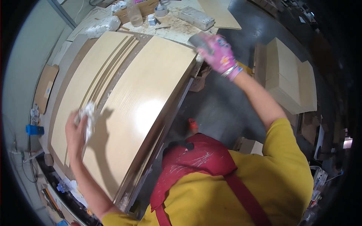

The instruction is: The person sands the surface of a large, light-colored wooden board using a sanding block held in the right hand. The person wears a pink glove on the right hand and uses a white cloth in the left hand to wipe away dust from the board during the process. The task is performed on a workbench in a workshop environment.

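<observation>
My bare left hand is closed around a crumpled white rag, held over the left edge of a pale wood-grain panel. At the panel's far right corner is my right hand, in a pink flowered glove. Its fingers grip a grey block that looks like a sanding sponge, smeared by motion. A second pale panel lies to the left, with narrow strips beside it. Both panels rest on a brown-edged workbench.
Beyond the panels, a stained table holds a dusty grey block, a small bottle, a clear plastic cup and a white plastic bundle. Stacked pale boards stand on the right. A blue box sits at the left wall.
</observation>
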Motion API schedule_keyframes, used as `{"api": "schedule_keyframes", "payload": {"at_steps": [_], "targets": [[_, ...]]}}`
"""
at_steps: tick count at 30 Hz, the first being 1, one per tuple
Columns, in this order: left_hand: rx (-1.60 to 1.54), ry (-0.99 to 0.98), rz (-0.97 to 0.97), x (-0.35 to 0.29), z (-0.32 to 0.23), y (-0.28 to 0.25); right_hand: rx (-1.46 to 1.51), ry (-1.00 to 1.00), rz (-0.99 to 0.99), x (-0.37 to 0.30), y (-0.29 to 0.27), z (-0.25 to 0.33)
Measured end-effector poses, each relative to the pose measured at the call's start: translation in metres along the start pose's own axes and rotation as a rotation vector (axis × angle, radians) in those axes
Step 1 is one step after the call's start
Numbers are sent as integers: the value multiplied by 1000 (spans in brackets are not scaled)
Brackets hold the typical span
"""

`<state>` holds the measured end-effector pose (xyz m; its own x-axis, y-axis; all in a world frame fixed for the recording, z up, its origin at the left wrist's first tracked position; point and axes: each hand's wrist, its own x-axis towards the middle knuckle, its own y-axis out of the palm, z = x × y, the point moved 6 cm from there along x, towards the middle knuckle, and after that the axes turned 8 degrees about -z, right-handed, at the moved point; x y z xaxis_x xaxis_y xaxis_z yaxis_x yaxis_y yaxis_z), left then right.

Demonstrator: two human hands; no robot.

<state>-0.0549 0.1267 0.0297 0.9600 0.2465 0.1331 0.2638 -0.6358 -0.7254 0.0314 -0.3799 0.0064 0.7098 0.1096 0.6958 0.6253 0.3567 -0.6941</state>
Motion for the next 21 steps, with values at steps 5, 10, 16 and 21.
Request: {"api": "schedule_keyframes", "payload": {"at_steps": [5,10,16,21], "targets": [[455,-106,197,-97,112,-43,487,-406,333,-116,21,255],[405,-86,221,-111,143,-72,498,-611,360,-103,6,270],[494,-280,180,-140,187,-117,353,-559,202,-123,3,252],[404,-270,212,-144,201,-122,899,-887,513,-201,-17,488]]}}
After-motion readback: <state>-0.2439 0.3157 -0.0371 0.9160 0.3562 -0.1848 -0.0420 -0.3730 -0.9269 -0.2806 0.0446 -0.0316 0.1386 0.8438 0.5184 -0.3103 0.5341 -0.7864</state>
